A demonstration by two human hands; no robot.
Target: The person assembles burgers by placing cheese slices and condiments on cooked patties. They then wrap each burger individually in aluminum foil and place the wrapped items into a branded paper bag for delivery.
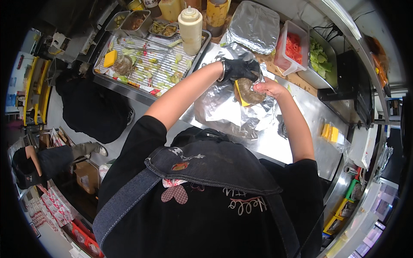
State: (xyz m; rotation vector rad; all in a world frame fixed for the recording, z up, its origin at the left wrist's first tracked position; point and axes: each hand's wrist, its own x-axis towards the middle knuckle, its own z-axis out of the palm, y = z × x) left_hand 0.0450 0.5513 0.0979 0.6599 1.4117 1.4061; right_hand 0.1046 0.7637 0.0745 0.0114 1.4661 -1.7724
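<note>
A browned burger patty (253,92) with a yellow cheese slice (241,93) along its left side is tilted over crumpled aluminum foil (222,109). My left hand (240,69), in a black glove, is at the patty's upper edge; its fingertips are partly hidden there. My bare right hand (270,88) grips the patty's right edge, thumb on top, with a bit of foil at the fingers. Whatever lies under the patty is mostly hidden.
Left, a wire-racked tray (151,61) holds another patty (123,65), cheese, scraps and a squeeze bottle (190,30). Beyond are a foil-covered pan (255,24), red tomato pieces (293,48) and lettuce (319,61). Cheese slices (329,133) lie right. Two people are at left.
</note>
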